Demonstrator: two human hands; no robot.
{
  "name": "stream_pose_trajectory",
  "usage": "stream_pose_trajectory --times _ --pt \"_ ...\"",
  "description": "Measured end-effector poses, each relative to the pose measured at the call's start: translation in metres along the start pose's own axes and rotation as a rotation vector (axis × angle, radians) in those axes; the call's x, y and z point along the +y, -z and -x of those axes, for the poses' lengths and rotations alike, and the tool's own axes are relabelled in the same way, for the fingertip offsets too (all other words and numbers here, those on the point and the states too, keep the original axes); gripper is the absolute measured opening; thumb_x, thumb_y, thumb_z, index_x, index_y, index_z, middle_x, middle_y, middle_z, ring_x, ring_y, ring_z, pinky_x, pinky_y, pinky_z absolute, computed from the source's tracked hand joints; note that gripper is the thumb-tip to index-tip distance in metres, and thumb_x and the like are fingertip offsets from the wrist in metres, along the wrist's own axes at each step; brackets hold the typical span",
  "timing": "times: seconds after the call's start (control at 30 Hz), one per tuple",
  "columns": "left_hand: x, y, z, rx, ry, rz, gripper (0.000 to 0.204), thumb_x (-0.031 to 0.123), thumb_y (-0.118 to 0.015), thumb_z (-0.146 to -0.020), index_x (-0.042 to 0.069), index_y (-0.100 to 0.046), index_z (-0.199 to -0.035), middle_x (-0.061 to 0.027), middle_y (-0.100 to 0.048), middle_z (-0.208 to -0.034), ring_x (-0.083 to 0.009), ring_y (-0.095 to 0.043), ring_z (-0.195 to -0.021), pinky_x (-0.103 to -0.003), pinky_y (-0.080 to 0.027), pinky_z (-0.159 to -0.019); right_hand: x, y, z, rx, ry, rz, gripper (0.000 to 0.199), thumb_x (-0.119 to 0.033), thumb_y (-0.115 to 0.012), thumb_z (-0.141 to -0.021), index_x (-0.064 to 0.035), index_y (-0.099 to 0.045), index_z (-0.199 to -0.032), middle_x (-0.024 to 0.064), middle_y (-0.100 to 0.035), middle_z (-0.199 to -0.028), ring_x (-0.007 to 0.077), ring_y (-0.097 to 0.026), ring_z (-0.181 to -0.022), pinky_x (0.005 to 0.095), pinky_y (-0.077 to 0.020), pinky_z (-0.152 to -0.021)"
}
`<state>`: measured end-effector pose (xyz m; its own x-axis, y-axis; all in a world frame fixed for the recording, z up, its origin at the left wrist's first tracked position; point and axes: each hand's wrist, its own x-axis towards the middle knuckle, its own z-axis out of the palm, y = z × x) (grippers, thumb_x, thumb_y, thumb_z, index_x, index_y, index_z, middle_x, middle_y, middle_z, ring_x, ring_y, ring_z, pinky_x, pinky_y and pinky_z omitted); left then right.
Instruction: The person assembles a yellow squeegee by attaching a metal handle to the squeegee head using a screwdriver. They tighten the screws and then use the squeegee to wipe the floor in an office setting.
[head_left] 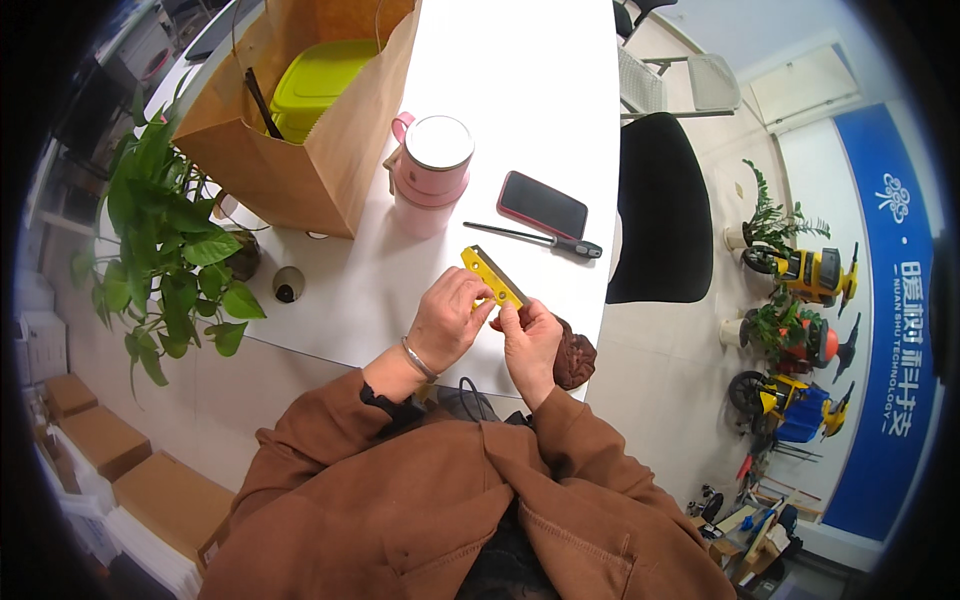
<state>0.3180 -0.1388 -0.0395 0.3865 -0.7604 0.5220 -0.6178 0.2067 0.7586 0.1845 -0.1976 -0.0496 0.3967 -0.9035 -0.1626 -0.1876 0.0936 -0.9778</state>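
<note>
On the table (520, 100), a paper bag (300, 140) with a box (315, 80) in it is placed at the far left, a lidded cup (432, 170) just right of it, a phone (542, 204) further right, a screwdriver (535, 240) just before the phone, and a flat bar (492, 276) is held between the left hand (450, 320) and right hand (530, 340) at the near edge.

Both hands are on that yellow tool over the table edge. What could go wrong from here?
1. The yellow tool looks like a utility knife, pinched between the left hand and right hand; if a blade is exposed, a slip might cut a finger.
2. It is held near the table edge, so a dropped tool may fall into the lap or to the floor.
3. The screwdriver and phone lie just beyond; a sudden jerk might knock them.
</note>
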Motion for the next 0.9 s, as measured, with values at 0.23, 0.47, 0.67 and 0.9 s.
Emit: stream_pose_trajectory --times 0.23,0.47,0.67,0.9 --pt "-0.002 -0.007 0.005 0.006 -0.065 -0.077 0.02 -0.003 -0.069 -0.073 0.001 -0.056 -0.088 -0.0128 -0.058 -0.085 -0.0312 -0.056 -0.077 -0.038 -0.049 -0.067 -0.007 -0.002 0.004 -0.011 0.014 0.031 0.021 -0.011 -0.062 -0.09 0.0064 -0.063 -0.102 0.0063 -0.066 -0.078 0.0092 -0.061 -0.069 0.0232 -0.0493 -0.061" --pt "-0.001 -0.006 0.003 0.029 -0.111 -0.105 0.021 -0.003 -0.069 -0.073 -0.001 -0.057 -0.09 -0.0129 -0.057 -0.085 -0.0302 -0.057 -0.077 -0.037 -0.05 -0.066 -0.007 -0.005 0.004 -0.009 0.035 0.05 0.02 -0.012 -0.063 -0.09 0.0052 -0.064 -0.101 0.0046 -0.065 -0.076 0.0074 -0.059 -0.068 0.0226 -0.048 -0.06" --pt "-0.002 -0.004 0.005 0.011 -0.127 -0.142 0.022 -0.004 -0.07 -0.068 -0.001 -0.062 -0.089 -0.0118 -0.057 -0.087 -0.0285 -0.057 -0.078 -0.036 -0.051 -0.065 -0.006 -0.005 0.004 -0.017 0.024 0.05 0.02 -0.011 -0.063 -0.09 0.0059 -0.063 -0.102 0.005 -0.066 -0.078 0.0079 -0.06 -0.069 0.0223 -0.0488 -0.061" --pt "-0.005 -0.003 0.011 0.0 -0.218 -0.193 0.034 -0.003 -0.07 -0.066 -0.002 -0.064 -0.1 -0.0112 -0.057 -0.091 -0.0278 -0.059 -0.081 -0.036 -0.052 -0.068 -0.01 -0.005 0.004 -0.025 -0.038 -0.058 0.022 -0.011 -0.065 -0.091 0.0071 -0.063 -0.101 0.0049 -0.066 -0.08 0.0076 -0.061 -0.069 0.0219 -0.0508 -0.062"
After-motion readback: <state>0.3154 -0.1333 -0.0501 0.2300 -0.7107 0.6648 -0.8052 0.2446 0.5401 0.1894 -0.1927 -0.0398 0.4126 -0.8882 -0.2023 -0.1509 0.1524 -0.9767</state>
